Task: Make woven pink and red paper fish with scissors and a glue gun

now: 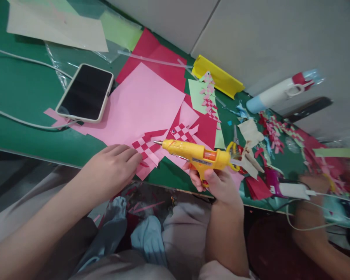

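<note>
The right hand (220,182) is raised near the tabletop (20,87) edge, its grip wrapped round the handle of the gun (185,149), nozzle (158,142) aimed left over the weave (143,147). The left hand (116,161) lies palm down, fingers bent, at the weave's edge, fingertips hidden (whether that grip pinches anything, I cannot tell). The gun is yellow plastic; the weave, checkered pink-and-red paper.
</note>
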Demonstrator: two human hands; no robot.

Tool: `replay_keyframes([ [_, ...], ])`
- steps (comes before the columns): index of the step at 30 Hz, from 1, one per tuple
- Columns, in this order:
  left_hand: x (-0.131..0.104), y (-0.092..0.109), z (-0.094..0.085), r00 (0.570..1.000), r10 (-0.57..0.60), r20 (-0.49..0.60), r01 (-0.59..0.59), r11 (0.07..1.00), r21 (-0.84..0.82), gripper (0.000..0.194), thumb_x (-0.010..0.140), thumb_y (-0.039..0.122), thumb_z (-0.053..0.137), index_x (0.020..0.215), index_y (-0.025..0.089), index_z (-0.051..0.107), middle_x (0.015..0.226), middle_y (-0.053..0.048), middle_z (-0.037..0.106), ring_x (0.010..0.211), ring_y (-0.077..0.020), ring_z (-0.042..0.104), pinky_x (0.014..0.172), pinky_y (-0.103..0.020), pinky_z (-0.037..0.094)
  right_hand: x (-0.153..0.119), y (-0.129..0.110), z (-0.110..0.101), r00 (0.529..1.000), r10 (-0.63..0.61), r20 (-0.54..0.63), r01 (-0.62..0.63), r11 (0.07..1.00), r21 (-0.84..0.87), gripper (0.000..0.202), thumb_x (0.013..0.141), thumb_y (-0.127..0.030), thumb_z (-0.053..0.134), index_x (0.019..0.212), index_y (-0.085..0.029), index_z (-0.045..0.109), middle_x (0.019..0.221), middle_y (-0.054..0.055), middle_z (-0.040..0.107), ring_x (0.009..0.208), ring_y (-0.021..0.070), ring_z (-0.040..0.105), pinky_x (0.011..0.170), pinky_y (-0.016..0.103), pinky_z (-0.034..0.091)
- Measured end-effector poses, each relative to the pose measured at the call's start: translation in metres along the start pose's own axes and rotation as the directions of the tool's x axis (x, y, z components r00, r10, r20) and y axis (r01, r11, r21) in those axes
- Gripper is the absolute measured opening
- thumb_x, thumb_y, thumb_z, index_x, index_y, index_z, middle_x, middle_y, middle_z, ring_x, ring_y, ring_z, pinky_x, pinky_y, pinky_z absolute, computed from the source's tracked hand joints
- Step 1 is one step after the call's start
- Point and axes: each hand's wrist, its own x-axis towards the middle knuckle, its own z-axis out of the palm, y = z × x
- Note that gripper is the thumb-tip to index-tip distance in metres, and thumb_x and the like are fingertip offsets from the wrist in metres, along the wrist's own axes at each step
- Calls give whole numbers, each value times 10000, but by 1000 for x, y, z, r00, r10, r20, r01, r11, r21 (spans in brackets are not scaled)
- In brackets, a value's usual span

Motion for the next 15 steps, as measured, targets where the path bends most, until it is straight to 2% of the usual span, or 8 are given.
replay_keyframes([
  [2,0,0,0,1000,4,0,-4,1000,-5,194,897,155,436,897,135,629,831,-102,687,785,-258,652,709,-415,537,-4,2,-4,1000,-6,-24,6,1000,-3,682,770,-782,494,993,-157,647,590,-6,481,466,114,419,429,263,346],
  [5,-1,-1,1,1000,6,1,-6,1000,-14,169,888,149,453,905,129,620,828,-99,683,792,-262,650,727,-422,537,-12,5,-13,991,-50,-125,51,999,5,743,733,-839,460,986,-163,635,556,-15,452,424,115,394,394,265,311],
  [8,-1,-1,1,1000,9,2,-8,1000,-18,153,877,138,467,904,129,617,829,-97,680,797,-261,648,745,-421,531,-21,2,-24,960,-107,-259,113,994,8,718,691,-865,478,909,-193,607,491,-55,354,353,95,297,353,257,210],
  [10,-1,-1,0,1000,6,-1,-6,1000,-15,156,878,138,461,890,130,616,817,-97,678,786,-259,645,736,-416,526,-26,-3,-31,925,-150,-349,153,988,-20,696,681,-875,472,866,-213,579,479,-59,339,337,93,269,350,265,185],
  [13,0,-1,0,1000,-12,-6,12,1000,-4,201,899,153,421,861,143,618,802,-93,680,758,-245,641,702,-397,518,-29,-5,-42,869,-218,-445,185,976,-116,623,757,-810,465,916,-218,576,543,-22,428,391,128,370,380,280,254],
  [15,1,0,0,999,-30,-10,30,1000,4,235,911,157,393,847,153,619,792,-85,681,748,-234,639,688,-383,510,-27,-2,-49,868,-235,-437,134,959,-250,527,839,-700,472,999,-209,578,635,11,504,481,157,460,438,289,330],
])
